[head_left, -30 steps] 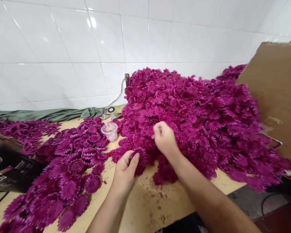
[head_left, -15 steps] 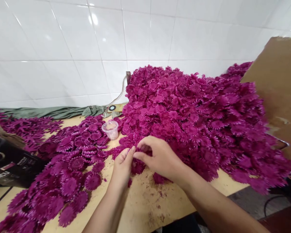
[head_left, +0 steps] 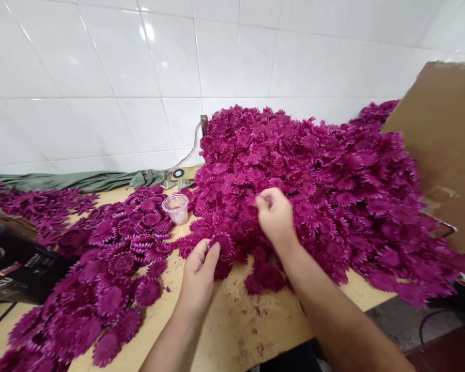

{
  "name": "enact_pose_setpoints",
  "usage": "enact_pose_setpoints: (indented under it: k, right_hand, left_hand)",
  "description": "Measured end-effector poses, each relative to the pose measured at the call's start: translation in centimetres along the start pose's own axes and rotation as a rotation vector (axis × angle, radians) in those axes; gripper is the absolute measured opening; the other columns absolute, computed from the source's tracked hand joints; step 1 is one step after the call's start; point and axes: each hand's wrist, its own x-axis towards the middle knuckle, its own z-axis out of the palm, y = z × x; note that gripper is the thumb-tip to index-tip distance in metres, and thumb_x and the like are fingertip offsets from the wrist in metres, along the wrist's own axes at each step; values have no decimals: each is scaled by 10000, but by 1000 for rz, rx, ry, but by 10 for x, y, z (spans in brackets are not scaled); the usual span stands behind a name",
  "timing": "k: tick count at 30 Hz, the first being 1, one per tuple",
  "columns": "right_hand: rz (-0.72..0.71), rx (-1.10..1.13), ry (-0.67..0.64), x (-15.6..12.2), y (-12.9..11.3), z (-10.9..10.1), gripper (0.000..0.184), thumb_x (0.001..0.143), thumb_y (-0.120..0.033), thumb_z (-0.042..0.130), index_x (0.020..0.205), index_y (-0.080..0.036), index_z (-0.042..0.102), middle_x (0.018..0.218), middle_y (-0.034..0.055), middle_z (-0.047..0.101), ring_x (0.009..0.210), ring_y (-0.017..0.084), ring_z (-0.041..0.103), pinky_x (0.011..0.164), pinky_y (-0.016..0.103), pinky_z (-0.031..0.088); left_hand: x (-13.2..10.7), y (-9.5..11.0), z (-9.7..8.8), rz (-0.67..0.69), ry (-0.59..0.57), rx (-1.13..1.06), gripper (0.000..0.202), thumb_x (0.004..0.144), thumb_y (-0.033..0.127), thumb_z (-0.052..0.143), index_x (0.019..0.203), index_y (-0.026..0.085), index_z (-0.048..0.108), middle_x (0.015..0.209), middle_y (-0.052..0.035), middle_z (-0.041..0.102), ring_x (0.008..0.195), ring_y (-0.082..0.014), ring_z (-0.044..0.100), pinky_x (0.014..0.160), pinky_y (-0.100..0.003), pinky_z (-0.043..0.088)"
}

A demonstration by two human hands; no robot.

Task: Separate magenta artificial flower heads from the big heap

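Note:
A big heap of magenta fabric flower heads [head_left: 313, 175] fills the right half of the wooden table [head_left: 232, 325]. My left hand [head_left: 200, 276] pinches a small stack of flower heads [head_left: 222, 244] between thumb and fingers at the heap's near edge. My right hand [head_left: 276, 214] is up on the heap's slope, its fingers closed in a pinch on a flower petal piece [head_left: 256, 199]. Stacked flower heads [head_left: 112, 268] lie spread out to the left of my left hand.
A small clear plastic cup [head_left: 175, 208] stands between the two flower piles. A black box [head_left: 15, 266] sits at the left edge, green cloth [head_left: 81, 181] lies along the tiled wall, and a cardboard sheet [head_left: 442, 144] leans at the right. The table's front edge runs diagonally at the lower right.
My right hand left the stack held by my left hand and rose to the right onto the heap, where it pinches another piece. My left hand stayed in place.

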Motion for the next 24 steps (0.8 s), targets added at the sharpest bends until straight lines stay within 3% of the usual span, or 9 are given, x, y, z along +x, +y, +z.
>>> enact_pose_setpoints:
  k: [1, 3, 5, 7, 10, 13, 17, 21, 24]
  right_hand:
    - [26, -7, 87, 12, 6, -7, 61, 684, -142, 472, 675, -200, 457, 628, 4, 514, 602, 165, 513, 665, 335, 442]
    - [-7, -68, 141, 33, 17, -22, 103, 659, -107, 469, 722, -186, 490, 707, 45, 559, 661, 191, 549, 710, 369, 456]
    - [-116, -173, 119, 42, 18, -34, 210, 619, -46, 455, 767, -169, 541, 843, 94, 596, 804, 225, 573, 796, 402, 443]
    - [-282, -262, 59, 35, 9, -39, 254, 622, -20, 454, 780, -168, 585, 933, 109, 612, 938, 246, 552, 879, 425, 402]
    - [-446, -232, -142, -1, -15, -29, 139, 742, -116, 493, 781, -185, 608, 866, 74, 643, 900, 221, 559, 864, 404, 410]
    - [-335, -148, -507, -39, -30, -11, 74, 781, -222, 540, 801, -181, 599, 788, 44, 634, 766, 178, 565, 734, 331, 450]
    - [-107, -44, -727, -54, -27, 4, 48, 714, -138, 576, 742, -176, 571, 756, 13, 619, 709, 143, 554, 686, 282, 432]
    - [15, 122, -649, -42, -16, 9, 87, 697, -115, 518, 646, -185, 514, 623, -30, 534, 607, 114, 508, 604, 241, 410]
    - [24, 196, -387, -25, -1, 6, 98, 717, -167, 473, 626, -200, 453, 597, -30, 502, 595, 122, 516, 617, 256, 417]
  left_hand:
    - [0, 1, -1, -3, 9, -7, 254, 646, 401, 657, 725, 163, 618, 665, 6, 620, 649, -138, 547, 643, -247, 439]
    - [1, 2, -1, -14, 19, -7, 267, 610, 391, 689, 738, 165, 627, 674, 5, 633, 678, -143, 560, 683, -253, 443]
    - [3, 2, 0, -29, 11, -11, 288, 565, 386, 722, 729, 167, 630, 661, 13, 628, 680, -139, 558, 687, -247, 441]
    - [4, 0, 1, -53, -7, -4, 291, 552, 397, 730, 690, 164, 621, 615, 25, 599, 629, -122, 533, 634, -230, 431]
    - [5, -5, 0, -94, -10, 11, 311, 584, 440, 702, 601, 158, 572, 510, 52, 506, 494, -84, 439, 501, -201, 372]
    - [5, -7, -4, -83, 43, 1, 353, 602, 474, 680, 558, 158, 530, 478, 65, 450, 459, -71, 381, 458, -192, 329]
    - [6, -5, -5, -66, 42, 19, 391, 594, 527, 665, 574, 154, 550, 523, 49, 484, 548, -103, 453, 564, -223, 389]
    - [5, -3, 0, -39, 5, 50, 393, 589, 535, 664, 594, 157, 556, 566, 47, 503, 580, -105, 449, 600, -223, 383]
    - [2, -4, -1, -24, -15, 82, 355, 617, 496, 665, 586, 166, 535, 532, 65, 449, 525, -84, 389, 529, -202, 339]
